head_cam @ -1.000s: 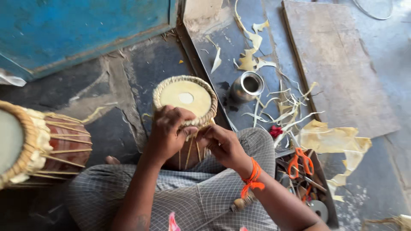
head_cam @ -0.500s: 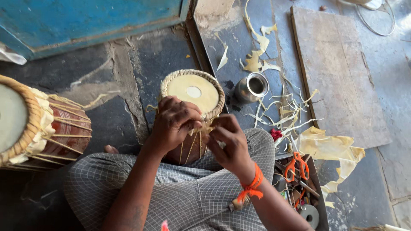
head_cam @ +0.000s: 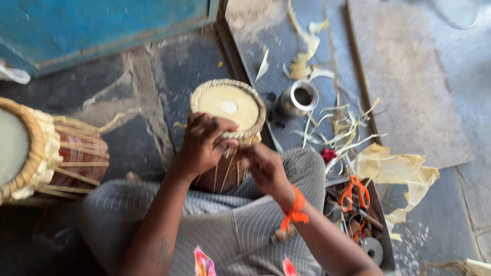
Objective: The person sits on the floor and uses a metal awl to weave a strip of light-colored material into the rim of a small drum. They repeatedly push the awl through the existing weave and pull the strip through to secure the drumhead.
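Small drum [head_cam: 228, 105] upright between the knees; left hand [head_cam: 200, 144] and right hand [head_cam: 263, 166] both closed on its near rim lacing [head_cam: 231, 138]; a slipping strap may slacken, tilting the drum toward the steel cup [head_cam: 298, 98].

Dark stone floor [head_cam: 153, 71], second drum [head_cam: 46, 148], steel cup [head_cam: 298, 98], hide scraps [head_cam: 348, 128]

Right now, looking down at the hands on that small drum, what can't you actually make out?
- Head view: the left hand covers the small drum rim beneath it.
- The right hand is blurred; anything its fingers pinch is unclear.
- The big drum is cut off by the left edge.
- The tool tray contents are too jumbled, apart from the orange scissors.
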